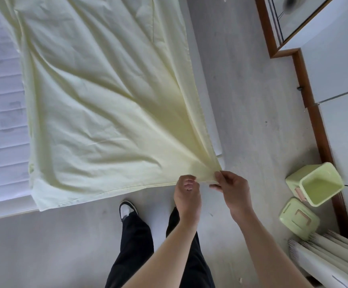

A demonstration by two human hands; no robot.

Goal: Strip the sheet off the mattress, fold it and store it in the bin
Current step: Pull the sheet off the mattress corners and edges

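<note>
A pale yellow sheet [98, 96] lies spread and creased over the mattress [1, 113], whose quilted white top shows bare on the left. The sheet's near right corner is pulled taut toward me, off the mattress edge. My left hand [186, 194] grips that corner's near hem with curled fingers. My right hand [232, 189] pinches the same corner just to the right. The light green bin [316, 183] stands open on the floor at the right, and its lid [298, 218] lies flat beside it.
Grey floor runs between the bed and a wall with a brown skirting board [314, 113] on the right. White ribbed panels [331, 252] lean at the lower right. My legs and one shoe [127, 208] stand by the bed's foot.
</note>
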